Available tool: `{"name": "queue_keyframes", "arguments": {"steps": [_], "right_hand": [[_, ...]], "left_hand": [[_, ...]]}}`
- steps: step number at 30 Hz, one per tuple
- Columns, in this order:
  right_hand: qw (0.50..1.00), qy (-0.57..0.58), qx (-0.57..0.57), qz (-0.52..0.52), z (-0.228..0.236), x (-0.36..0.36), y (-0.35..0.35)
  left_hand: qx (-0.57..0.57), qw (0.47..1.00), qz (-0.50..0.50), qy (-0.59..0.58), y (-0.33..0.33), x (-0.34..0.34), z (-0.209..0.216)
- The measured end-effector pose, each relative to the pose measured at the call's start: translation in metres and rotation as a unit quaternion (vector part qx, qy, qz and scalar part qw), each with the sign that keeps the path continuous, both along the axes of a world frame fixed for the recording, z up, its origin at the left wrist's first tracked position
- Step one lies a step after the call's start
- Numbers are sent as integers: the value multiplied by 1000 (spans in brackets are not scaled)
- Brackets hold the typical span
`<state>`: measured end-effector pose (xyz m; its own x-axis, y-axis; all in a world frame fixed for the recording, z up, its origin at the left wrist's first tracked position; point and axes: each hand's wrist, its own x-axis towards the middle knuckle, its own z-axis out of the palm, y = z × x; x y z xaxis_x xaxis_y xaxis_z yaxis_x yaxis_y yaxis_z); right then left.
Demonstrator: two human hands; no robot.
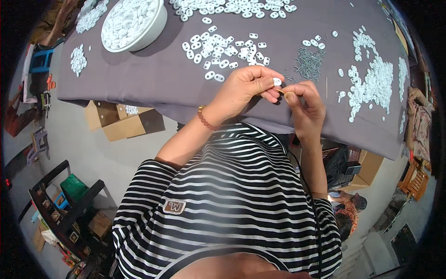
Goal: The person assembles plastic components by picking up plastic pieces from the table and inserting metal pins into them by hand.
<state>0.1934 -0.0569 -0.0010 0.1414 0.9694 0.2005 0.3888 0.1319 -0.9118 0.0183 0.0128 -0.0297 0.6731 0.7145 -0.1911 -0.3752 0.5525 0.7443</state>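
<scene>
Over the table's near edge, my left hand (253,86) pinches a white oval plastic piece (277,82) between thumb and forefinger. My right hand (304,103) is closed on a thin tan stick (281,91), its tip close to the oval piece. Whether stick and piece touch is too small to tell. Just beyond my fingers lies a pile of tiny dark metal springs (309,64). Loose white two-hole pieces (218,46) spread across the cloth beyond my left hand.
A white bowl (160,25) heaped with ovals stands far left on the grey tablecloth (139,76). More white pieces (376,83) lie at the right, beside another thin stick (326,87). Below the table are cardboard boxes (123,132). Another person (347,216) is low at the right.
</scene>
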Motion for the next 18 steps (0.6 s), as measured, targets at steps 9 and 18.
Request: {"name": "queue_keyframes", "arguments": {"steps": [9, 18], "right_hand": [[996, 79, -29, -31, 2, -5, -1], [938, -287, 184, -64, -8, -12, 5]], "left_hand": [[-8, 1000, 24, 2, 1, 4, 1], [-12, 999, 37, 21, -4, 9, 8]]}}
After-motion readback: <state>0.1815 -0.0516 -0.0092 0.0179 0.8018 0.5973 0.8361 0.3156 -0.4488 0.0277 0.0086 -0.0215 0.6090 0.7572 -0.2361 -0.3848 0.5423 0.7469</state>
